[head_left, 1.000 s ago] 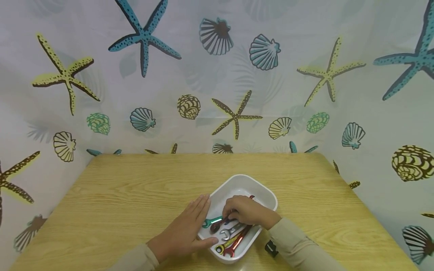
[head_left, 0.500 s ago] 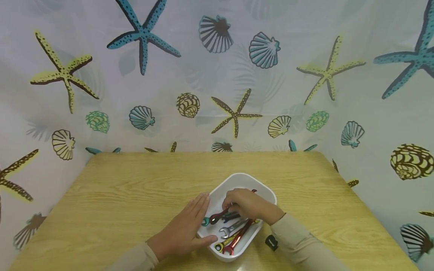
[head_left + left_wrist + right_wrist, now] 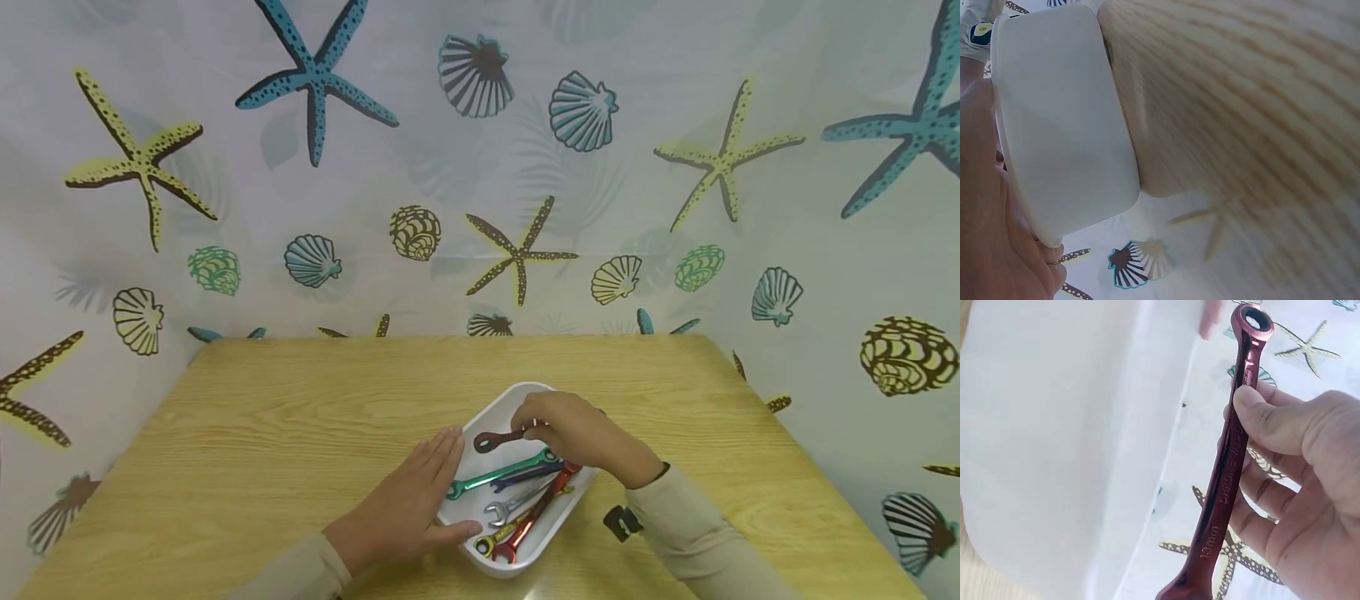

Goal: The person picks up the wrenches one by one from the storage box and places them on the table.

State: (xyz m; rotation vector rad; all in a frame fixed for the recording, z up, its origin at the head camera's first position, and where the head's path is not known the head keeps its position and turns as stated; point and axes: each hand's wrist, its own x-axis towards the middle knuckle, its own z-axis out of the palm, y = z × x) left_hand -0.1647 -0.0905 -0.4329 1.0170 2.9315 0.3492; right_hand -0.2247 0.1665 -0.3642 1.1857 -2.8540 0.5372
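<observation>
My right hand (image 3: 581, 429) pinches a dark red ratcheting combination wrench (image 3: 491, 442) between thumb and fingers, raised over the far part of a white plastic tub (image 3: 501, 571). In the right wrist view, the held wrench (image 3: 1225, 462) shows its ring end and a "13mm" marking. Inside the tub lie a green wrench (image 3: 498, 477), a blue wrench (image 3: 528, 475), a silver wrench (image 3: 513, 504), a yellow wrench (image 3: 498, 535) and a brighter red wrench (image 3: 536, 515). My left hand (image 3: 408, 500) rests with straight fingers along the tub's left rim, its thumb over the near edge.
The tub stands on a wood-grain table (image 3: 300, 417). A small black object (image 3: 622, 522) shows beside the right sleeve. A curtain (image 3: 465, 167) printed with starfish and shells surrounds the table at the back and sides.
My right hand has lifted the dark red wrench off the others and moved it up and to the right. More of the green and blue wrenches shows. The left hand stays put.
</observation>
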